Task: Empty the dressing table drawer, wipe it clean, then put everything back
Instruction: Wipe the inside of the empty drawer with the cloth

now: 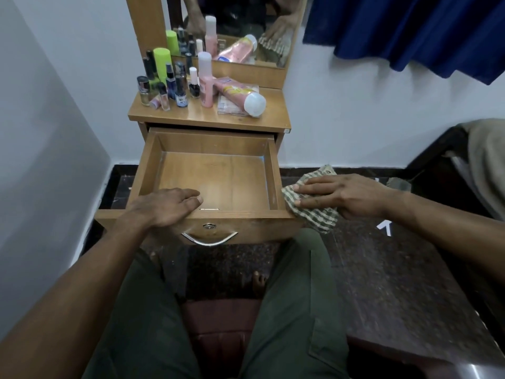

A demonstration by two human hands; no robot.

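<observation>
A seated person's two legs in dark green trousers fill the bottom of the view, with both bare forearms reaching forward over them. The left hand [166, 206] lies palm down on the front edge of the open drawer [213, 184], its fingers [191, 196] loosely bent over the rim and tipping into the drawer, grasping nothing. A curved metal handle [209, 240] and a small lock sit on the drawer front just below that hand. The right hand [341, 196] reaches in from the right, fingers straight and spread, pressing a striped green and cream cloth [310, 206] flat against the outer right side of the drawer, at its front corner. The drawer is pulled fully out and its wooden floor is bare. Beyond it, on the dressing table worktop [270, 116], stand nail polish bottles [169, 88], a green-capped spray can [161, 64], an upright pink bottle [206, 83] and a pink tube [241, 94] lying on its side. A mirror [232, 26] behind reflects them.
</observation>
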